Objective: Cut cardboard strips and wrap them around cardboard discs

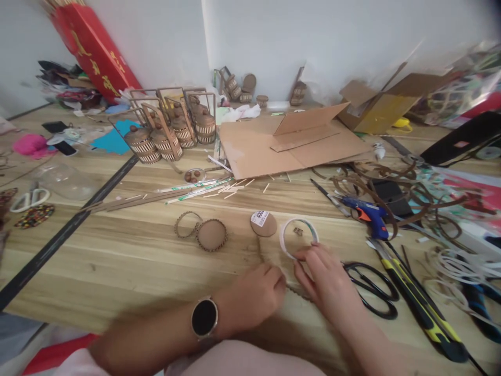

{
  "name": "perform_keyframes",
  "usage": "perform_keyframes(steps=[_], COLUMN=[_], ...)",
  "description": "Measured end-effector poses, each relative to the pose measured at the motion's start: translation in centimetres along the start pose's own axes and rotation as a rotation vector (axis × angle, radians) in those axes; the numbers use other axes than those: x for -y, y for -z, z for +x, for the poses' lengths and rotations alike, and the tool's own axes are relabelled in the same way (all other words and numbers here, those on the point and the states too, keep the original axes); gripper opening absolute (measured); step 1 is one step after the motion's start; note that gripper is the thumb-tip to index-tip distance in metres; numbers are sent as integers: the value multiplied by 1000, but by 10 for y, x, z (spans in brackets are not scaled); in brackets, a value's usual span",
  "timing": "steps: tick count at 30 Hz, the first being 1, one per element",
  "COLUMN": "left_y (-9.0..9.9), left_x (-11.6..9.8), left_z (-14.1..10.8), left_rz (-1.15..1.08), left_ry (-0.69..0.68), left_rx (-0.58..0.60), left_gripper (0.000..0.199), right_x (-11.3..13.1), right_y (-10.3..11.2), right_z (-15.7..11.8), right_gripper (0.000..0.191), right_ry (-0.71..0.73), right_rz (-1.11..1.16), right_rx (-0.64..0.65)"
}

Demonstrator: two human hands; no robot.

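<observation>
My left hand [254,292], with a watch on the wrist, is closed near the table's front edge. A thin brown braided cord [261,253] comes out of it on the far side, and more of it shows to the right. To its right, my right hand [326,274] has its fingers closed on the near rim of a white tape roll [284,232]. A small brownish piece [298,231] shows through the ring. Left of the roll lies a brown cardboard disc [268,225] with a white label. Farther left, a round braided-edge piece [211,234] touches an open braided ring [183,224].
Black-handled scissors [371,290], a yellow utility knife [422,297] and a blue glue gun [368,211] lie at the right. Small lidded baskets with handles [172,130] stand at the back left, beside flat cardboard [250,146]. Short pale sticks [235,187] are scattered mid-table.
</observation>
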State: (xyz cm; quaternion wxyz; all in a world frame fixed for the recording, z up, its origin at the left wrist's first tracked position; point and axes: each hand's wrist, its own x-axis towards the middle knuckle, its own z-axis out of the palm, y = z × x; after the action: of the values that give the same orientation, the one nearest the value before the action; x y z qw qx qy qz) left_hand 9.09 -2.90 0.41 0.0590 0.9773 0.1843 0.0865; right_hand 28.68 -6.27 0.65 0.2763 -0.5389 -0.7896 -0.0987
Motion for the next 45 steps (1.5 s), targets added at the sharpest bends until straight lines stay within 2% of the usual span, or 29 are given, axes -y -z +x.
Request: perform_keyframes(steps=[2, 4, 6, 8, 10, 15, 21, 25, 27, 29, 32, 35, 37, 40, 43, 45], left_y=[11, 23, 31, 33, 31, 26, 31, 35, 37, 38, 39, 39, 39, 42, 48, 53], left_x=[6, 11, 15, 15, 12, 6, 9, 16, 21, 23, 24, 21, 19, 17, 15, 11], left_z=[3, 8, 14, 18, 21, 23, 22, 20, 21, 21, 23, 23, 22, 19, 14, 9], left_rz=[-146, -346, -572, -736, -771, -675, -809, -838, -931, -1075, -1225, -1264, -1277, -1227, -1055, -935], left_ry=[172, 392, 545, 612, 636, 581, 556, 623, 615, 566, 551, 614, 621, 565, 478, 373], left_rx=[-36, -140, -224, -237, -225, -232, -226, -381, -413, -373, -338, -360, -358, -373, -492, -566], left_gripper=[12, 8, 9, 15, 20, 22, 26, 13, 23, 30, 21, 11, 9, 12, 15, 20], right_x=[4, 7, 9, 11, 15, 20, 14, 12, 15, 19, 25, 30, 31, 32, 32, 32], right_y=[-4, -2, 2, 7, 11, 10, 11, 17, 19, 20, 21, 23, 24, 27, 31, 34], right_z=[-4, -6, -5, -2, 1, -1, -12, -13, -11, -8, -4, -2, -2, -2, -2, 0], right_gripper=[12, 11, 11, 12, 14, 14, 12, 11, 11, 13, 14, 4, 6, 12, 23, 25], right_ry=[-30, -30, -5, 17, 28, 36, 70, 65, 62, 65, 58, 27, -8, -86, -153, -176], right_rz=[41, 61, 51, 27, -1, -71, -110, -65, -8, 39, 86, 132, 150, 136, 77, 18], right_rx=[6, 16, 27, 33, 29, 38, 81, 100, 98, 87, 54, 25, -9, -46, -63, -91])
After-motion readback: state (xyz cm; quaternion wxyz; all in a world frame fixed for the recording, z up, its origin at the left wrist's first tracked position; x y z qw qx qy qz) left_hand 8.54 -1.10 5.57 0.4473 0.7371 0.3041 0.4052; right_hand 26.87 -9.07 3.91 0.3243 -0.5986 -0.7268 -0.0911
